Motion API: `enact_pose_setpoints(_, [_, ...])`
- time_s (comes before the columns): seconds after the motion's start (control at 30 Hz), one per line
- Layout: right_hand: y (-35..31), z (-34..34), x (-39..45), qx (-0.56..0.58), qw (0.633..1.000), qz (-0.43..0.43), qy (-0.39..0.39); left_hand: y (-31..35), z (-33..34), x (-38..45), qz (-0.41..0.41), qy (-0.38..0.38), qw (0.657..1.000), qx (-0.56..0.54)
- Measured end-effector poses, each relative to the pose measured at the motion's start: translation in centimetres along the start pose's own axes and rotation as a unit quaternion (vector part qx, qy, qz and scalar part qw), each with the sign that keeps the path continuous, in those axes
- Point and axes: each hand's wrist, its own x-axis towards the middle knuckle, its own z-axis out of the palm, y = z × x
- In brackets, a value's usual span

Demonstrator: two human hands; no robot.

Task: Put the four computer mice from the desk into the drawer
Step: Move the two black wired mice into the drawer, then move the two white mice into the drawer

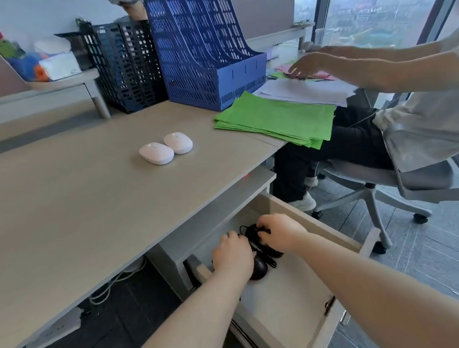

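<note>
Two white mice lie side by side on the desk (63, 197): one (156, 153) on the left, the other (178, 142) just right of it. The drawer (331, 237) under the desk's right end stands pulled out. Inside it lie two black wired mice with tangled cords: one (259, 268) under my left hand (233, 255), the other (273, 251) under my right hand (280, 234). My left hand curls over its black mouse. The fingers of my right hand pinch the black cord on top of the second mouse.
Blue (207, 56) and black (125, 67) file racks stand at the desk's back. A stack of green paper (276, 120) overhangs the desk's right end. Another person sits on a swivel chair (401, 182) to the right, hands over papers. Cables and a power strip (55, 329) hang under the desk.
</note>
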Motion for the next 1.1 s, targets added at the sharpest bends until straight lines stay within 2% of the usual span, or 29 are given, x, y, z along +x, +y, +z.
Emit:
enact_pose_setpoints(0.2, [-3.2,-4.2,-1.5,-0.015,0.999,-0.030,0.032,-0.5,-6.6,-2.0,0.011,0.028,0.998,0.047])
enact_pose_setpoints(0.27, [-4.3,-5.3,-1.9,-0.013,0.997,-0.038,0.066,-0.6,-8.9,-2.7,0.014,0.042,0.998,0.037])
enact_pose_setpoints(0.43, [-7.7,-7.6,-2.0,0.006,0.981,-0.061,0.184,-2.3,-13.5,-3.4,0.029,0.143,0.989,-0.008])
enact_pose_setpoints(0.53, [-10.1,-8.1,-0.8,0.021,0.973,-0.084,0.215,-5.2,-14.5,-2.8,0.015,0.194,0.981,-0.025])
enact_pose_setpoints(0.7, [-14.0,-7.5,3.5,0.022,0.970,-0.110,0.215,-10.8,-13.7,0.4,-0.035,0.249,0.967,-0.042])
enact_pose_setpoints(0.83, [-15.9,-6.8,7.7,0.069,0.975,-0.075,0.195,-14.2,-12.5,3.8,-0.079,0.261,0.959,-0.079])
enact_pose_setpoints(0.97, [-17.1,-6.7,11.6,0.112,0.967,-0.030,0.225,-16.4,-12.1,7.7,-0.098,0.256,0.948,-0.163])
enact_pose_setpoints(1.1, [-17.9,-7.2,14.7,0.110,0.966,-0.013,0.236,-17.5,-12.8,10.6,-0.107,0.249,0.942,-0.199])
